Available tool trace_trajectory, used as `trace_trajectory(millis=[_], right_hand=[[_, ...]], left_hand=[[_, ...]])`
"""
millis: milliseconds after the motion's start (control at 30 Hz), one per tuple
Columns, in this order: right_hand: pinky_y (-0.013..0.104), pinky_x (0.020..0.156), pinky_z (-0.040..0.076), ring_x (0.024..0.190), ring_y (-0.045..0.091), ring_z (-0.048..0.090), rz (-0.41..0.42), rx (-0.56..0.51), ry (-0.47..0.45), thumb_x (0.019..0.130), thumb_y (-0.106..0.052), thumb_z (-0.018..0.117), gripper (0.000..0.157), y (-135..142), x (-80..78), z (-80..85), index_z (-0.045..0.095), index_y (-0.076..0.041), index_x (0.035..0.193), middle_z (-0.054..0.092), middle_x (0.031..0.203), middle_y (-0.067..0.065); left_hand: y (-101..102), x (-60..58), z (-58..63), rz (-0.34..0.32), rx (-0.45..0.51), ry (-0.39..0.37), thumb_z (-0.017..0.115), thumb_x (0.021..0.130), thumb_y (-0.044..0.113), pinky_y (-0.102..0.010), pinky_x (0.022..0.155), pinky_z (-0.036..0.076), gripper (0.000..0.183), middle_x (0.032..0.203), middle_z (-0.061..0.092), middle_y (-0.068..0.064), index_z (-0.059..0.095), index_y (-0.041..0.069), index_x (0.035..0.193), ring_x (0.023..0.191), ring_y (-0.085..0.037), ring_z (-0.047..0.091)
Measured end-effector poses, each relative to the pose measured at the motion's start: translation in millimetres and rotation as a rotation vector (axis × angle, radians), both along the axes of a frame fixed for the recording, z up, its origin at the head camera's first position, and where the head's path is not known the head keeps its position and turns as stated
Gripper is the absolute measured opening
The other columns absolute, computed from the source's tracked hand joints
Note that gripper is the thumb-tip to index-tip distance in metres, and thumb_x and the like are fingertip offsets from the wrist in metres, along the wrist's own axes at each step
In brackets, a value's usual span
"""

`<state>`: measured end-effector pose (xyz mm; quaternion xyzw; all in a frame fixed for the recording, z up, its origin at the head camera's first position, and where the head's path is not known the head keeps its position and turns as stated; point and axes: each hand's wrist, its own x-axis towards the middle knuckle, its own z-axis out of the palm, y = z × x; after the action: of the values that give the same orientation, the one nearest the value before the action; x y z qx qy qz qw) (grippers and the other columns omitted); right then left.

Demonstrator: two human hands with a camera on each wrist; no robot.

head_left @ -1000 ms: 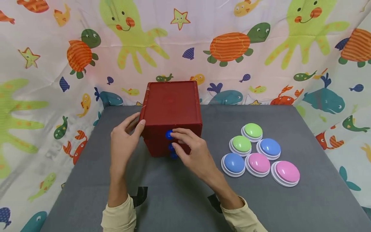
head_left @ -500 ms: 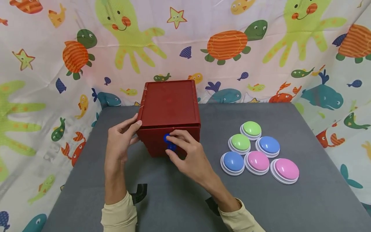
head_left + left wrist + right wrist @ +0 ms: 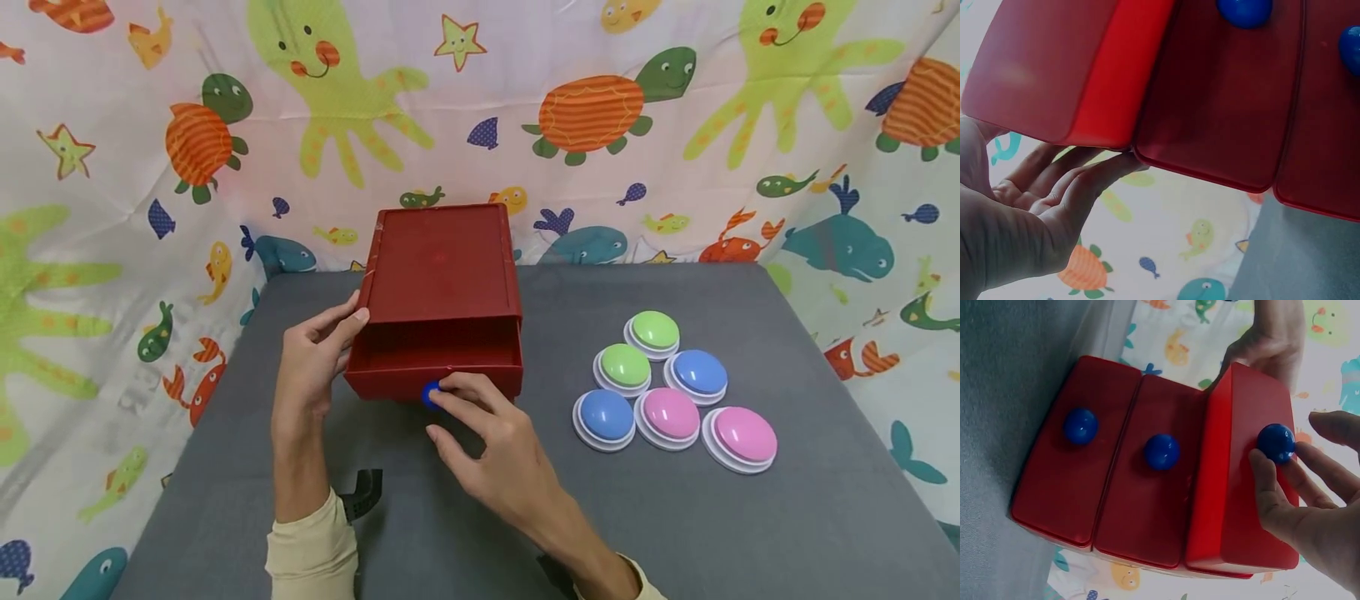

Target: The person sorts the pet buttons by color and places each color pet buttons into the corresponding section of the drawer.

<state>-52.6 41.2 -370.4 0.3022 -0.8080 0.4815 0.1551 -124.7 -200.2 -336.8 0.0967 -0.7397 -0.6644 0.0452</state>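
A small dark red drawer cabinet stands on the table, its top drawer slid out toward me. The visible part of the drawer's inside is bare red. My right hand pinches the blue round knob on that drawer's front, thumb on one side and fingertips on the other. The two lower drawers are flush, with blue knobs of their own; the middle knob shows in the right wrist view. My left hand rests against the cabinet's left side near the front corner, its fingers extended along the wall.
To the right of the cabinet, several domed push buttons in green, blue and pink sit close together, among them a pink button. A grey cloth covers the table. A curtain printed with sea animals hangs behind and along the sides.
The top drawer was almost flush and is now pulled well out. My right hand has come toward me and down with its knob. The left hand has stayed at the cabinet's left side.
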Motion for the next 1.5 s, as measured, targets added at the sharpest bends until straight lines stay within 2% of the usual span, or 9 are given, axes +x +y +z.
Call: trace_trajectory(millis=[333,533,733,833,967,1067,1200,1433,1500], right_hand=[[0.027,0.099,0.061,0.109,0.013,0.071,-0.047,-0.021,-0.003,0.09,-0.011,0.082,0.033,-2.9,18.2,-1.6,0.077,-0.008,0.122,0.068,0.125,0.002],[0.027,0.097,0.061,0.107,0.011,0.071,-0.064,-0.007,0.009,0.089,-0.013,0.083,0.03,-2.5,23.2,1.2,0.078,-0.01,0.119,0.07,0.122,0.001],[0.03,0.098,0.062,0.108,0.011,0.071,-0.097,0.035,0.049,0.088,-0.015,0.084,0.028,-2.5,24.2,4.6,0.079,-0.012,0.116,0.073,0.12,-0.001],[0.028,0.097,0.062,0.104,0.011,0.072,-0.101,-0.004,0.079,0.088,-0.012,0.083,0.024,0.6,23.6,5.5,0.08,-0.011,0.112,0.075,0.117,0.0],[0.019,0.097,0.059,0.096,0.013,0.072,-0.098,-0.099,0.129,0.088,-0.003,0.08,0.02,12.3,23.1,7.0,0.079,-0.01,0.107,0.075,0.109,0.003],[0.015,0.098,0.057,0.092,0.015,0.072,-0.125,-0.139,0.192,0.085,0.002,0.079,0.022,25.7,19.2,10.5,0.079,-0.009,0.104,0.076,0.104,0.005],[0.011,0.093,0.056,0.087,0.016,0.072,-0.213,-0.119,0.233,0.084,0.005,0.077,0.023,49.2,11.9,15.7,0.079,-0.005,0.104,0.076,0.1,0.006],[0.005,0.085,0.052,0.083,0.019,0.07,-0.373,0.01,0.169,0.085,0.003,0.078,0.021,98.6,-7.1,14.0,0.079,-0.003,0.105,0.075,0.101,0.009],[0.013,0.082,0.057,0.086,0.021,0.071,-0.414,0.084,0.118,0.087,0.002,0.077,0.021,114.4,-20.6,11.7,0.078,-0.003,0.107,0.075,0.105,0.009]], left_hand=[[2.3,0.1,-4.1,0.035,0.002,0.028,0.072,0.098,0.037,-0.029,0.087,0.061,0.05,0.149,0.063,-0.008,0.065,0.018,0.144,0.103,-0.007,0.074],[4.6,1.7,-7.1,0.063,-0.002,0.045,0.072,0.098,0.038,-0.032,0.087,0.062,0.048,0.146,0.065,-0.01,0.066,0.021,0.142,0.104,-0.01,0.075],[5.2,3.1,-6.0,0.073,0.027,0.064,0.071,0.099,0.034,-0.03,0.083,0.062,0.045,0.146,0.065,-0.012,0.067,0.018,0.142,0.1,-0.009,0.075],[5.9,2.4,-6.7,0.075,0.025,0.064,0.071,0.099,0.035,-0.031,0.084,0.062,0.046,0.147,0.065,-0.01,0.066,0.019,0.142,0.102,-0.01,0.075],[6.7,2.1,-7.1,0.076,0.022,0.047,0.072,0.098,0.038,-0.031,0.085,0.062,0.048,0.147,0.065,-0.009,0.066,0.021,0.142,0.104,-0.01,0.075],[6.9,2.5,-6.8,0.081,0.035,0.052,0.071,0.099,0.037,-0.029,0.083,0.063,0.047,0.146,0.065,-0.011,0.066,0.021,0.142,0.102,-0.009,0.075],[7.1,3.3,-6.5,0.084,0.035,0.061,0.071,0.099,0.036,-0.029,0.083,0.063,0.045,0.146,0.065,-0.011,0.066,0.022,0.142,0.102,-0.011,0.074],[8.6,3.1,-8.8,0.081,0.014,0.062,0.072,0.098,0.039,-0.034,0.086,0.063,0.046,0.146,0.066,-0.005,0.067,0.025,0.141,0.109,-0.017,0.074],[8.8,2.8,-9.7,0.084,0.014,0.069,0.071,0.098,0.04,-0.034,0.085,0.063,0.046,0.145,0.066,-0.006,0.067,0.025,0.141,0.109,-0.017,0.073]])
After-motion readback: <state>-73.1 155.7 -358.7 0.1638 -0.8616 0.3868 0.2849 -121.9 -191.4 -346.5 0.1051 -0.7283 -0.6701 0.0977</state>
